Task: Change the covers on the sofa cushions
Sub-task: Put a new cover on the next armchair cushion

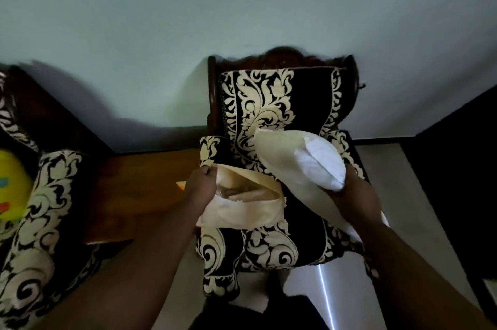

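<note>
**Cushion and cover held over a patterned armchair**

Pale wall behind; a black-and-cream floral armchair (271, 120) fills the centre, a wooden side table (139, 190) to its left. The left hand (200, 184) pinches the rim of a cream satin cover (242, 208), holding its mouth open above the seat. The right hand (352, 195) grips a white cushion insert (320, 160), partly sheathed in a second cream cover (279, 157). Judged stage: mid-change, with the insert in neither cover fully; closing and replacing remain.
</note>
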A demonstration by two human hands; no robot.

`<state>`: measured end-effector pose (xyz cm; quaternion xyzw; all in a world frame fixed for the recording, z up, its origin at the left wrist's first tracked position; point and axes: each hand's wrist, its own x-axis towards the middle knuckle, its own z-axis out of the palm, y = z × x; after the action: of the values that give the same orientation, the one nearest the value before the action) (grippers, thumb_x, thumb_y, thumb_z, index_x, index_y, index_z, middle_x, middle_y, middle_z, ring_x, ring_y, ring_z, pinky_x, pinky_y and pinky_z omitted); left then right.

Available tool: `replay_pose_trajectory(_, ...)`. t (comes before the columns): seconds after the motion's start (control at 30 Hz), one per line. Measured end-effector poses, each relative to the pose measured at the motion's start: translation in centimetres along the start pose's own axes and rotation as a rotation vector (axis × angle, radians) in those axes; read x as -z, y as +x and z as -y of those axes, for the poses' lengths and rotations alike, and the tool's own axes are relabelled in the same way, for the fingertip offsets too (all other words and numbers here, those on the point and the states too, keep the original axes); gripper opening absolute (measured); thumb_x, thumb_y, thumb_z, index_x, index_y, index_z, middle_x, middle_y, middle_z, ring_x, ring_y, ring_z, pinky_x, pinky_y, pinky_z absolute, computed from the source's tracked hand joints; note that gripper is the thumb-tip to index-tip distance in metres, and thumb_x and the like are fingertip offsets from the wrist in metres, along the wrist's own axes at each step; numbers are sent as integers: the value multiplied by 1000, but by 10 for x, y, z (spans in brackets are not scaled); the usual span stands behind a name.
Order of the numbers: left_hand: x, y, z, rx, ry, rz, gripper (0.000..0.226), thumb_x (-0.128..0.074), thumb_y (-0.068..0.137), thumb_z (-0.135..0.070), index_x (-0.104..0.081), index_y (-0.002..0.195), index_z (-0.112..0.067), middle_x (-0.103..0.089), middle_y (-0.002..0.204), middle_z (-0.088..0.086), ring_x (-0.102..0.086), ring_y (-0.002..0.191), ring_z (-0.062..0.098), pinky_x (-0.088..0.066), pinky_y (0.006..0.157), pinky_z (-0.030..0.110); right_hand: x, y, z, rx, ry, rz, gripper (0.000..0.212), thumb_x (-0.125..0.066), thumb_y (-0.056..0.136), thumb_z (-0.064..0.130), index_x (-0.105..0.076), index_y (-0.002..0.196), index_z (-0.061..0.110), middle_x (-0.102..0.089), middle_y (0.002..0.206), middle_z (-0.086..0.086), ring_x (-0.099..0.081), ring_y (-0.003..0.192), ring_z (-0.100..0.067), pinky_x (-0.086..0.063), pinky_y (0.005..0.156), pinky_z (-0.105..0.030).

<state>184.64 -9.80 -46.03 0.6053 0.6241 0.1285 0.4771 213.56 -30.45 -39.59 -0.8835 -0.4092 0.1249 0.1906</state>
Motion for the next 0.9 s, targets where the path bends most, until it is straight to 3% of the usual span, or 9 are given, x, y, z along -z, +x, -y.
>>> replay_pose_trajectory(0.07, 9, -8, -6, -7, -26, -3, 46, -43, 105, -44, -66, 100, -5, -65, 103, 24, -61, 97, 41, -49, 73, 41, 23, -34, 4, -52, 24, -20, 62, -73, 85, 53, -52, 135, 22, -73, 111, -9, -69, 100, -36, -50, 79, -37)
replay_pose_trajectory(0.2, 18, -22, -23, -47, 0, -2, 49, -40, 105, -49, -69, 112, -10, -67, 109, 17, -62, 100, 36, -50, 81, 39, 66, -85, 1, -107, 135, 17, 53, -70, 90, 37, -57, 135, 14, -70, 121, -17, -66, 108, -40, -50, 88, -42)
replay_pose_trajectory(0.37, 15, -40, -56, -137, 56, -15, 49, -39, 106, -47, -68, 122, -11, -67, 120, 15, -61, 107, 33, -50, 93, 42, 92, -123, -11, 138, 53, -10, 85, -45, 67, 60, -65, 129, 5, -74, 106, -20, -70, 96, -41, -46, 78, -37)
replay_pose_trajectory(0.53, 6, -69, -83, -218, 135, 7, 48, -39, 106, -46, -66, 129, -14, -66, 129, 13, -60, 115, 33, -49, 99, 42, 94, -124, -24, 270, -36, 46, 81, -41, 70, 58, -63, 133, 12, -75, 106, -15, -71, 94, -36, -42, 74, -29)
replay_pose_trajectory(0.63, -8, -87, -95, -260, 171, 85, 47, -43, 106, -45, -67, 130, -13, -65, 130, 13, -61, 115, 33, -49, 99, 41, 87, -112, -23, 285, -126, 146, 76, -43, 82, 61, -49, 146, 21, -72, 115, -9, -68, 104, -31, -45, 81, -32)
replay_pose_trajectory(0.7, -17, -97, -102, -305, 189, 125, 47, -45, 104, -48, -71, 122, -12, -69, 123, 14, -63, 110, 32, -50, 97, 42, 80, -104, -18, 304, -260, 174, 72, -51, 94, 54, -28, 156, 28, -70, 120, -3, -68, 105, -26, -47, 84, -31)
replay_pose_trajectory(0.8, -26, -113, -112, -338, 136, 186, 40, -50, 104, -43, -74, 114, -13, -71, 115, 10, -64, 107, 28, -49, 98, 39, 61, -95, -14, 396, -394, 84, 89, -54, 94, 50, 3, 160, 36, -71, 99, 3, -68, 76, -21, -45, 59, -29)
replay_pose_trajectory(0.9, -31, -127, -115, -343, 142, 223, 31, -53, 102, -33, -74, 118, -18, -70, 123, 6, -62, 113, 24, -46, 100, 35, 48, -98, -12, 462, -475, 52, 94, -55, 94, 33, 14, 158, 37, -68, 84, 3, -56, 55, -17, -41, 47, -27)
